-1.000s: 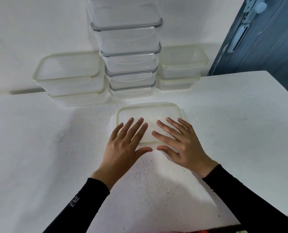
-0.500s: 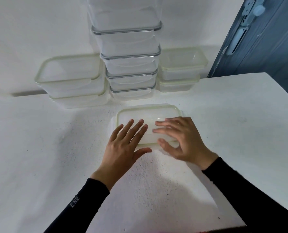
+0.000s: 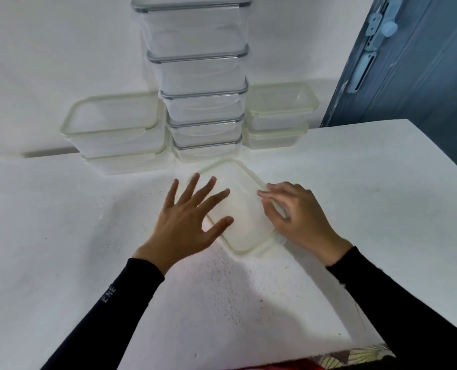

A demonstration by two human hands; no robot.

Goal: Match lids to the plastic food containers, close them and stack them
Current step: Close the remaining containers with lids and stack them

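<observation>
Plastic container, lidded, lay askew on the table just in front of the tall stack. Left hand rested flat on its top, fingers straight and spread, grasping nothing. Right hand had its fingers curled, pinching the container's right rim. One low stack stood left of the tall stack, a second low stack right of it.

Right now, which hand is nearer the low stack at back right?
Right. The right hand sits in front of that stack; left hand lies further left, over the lid.
</observation>
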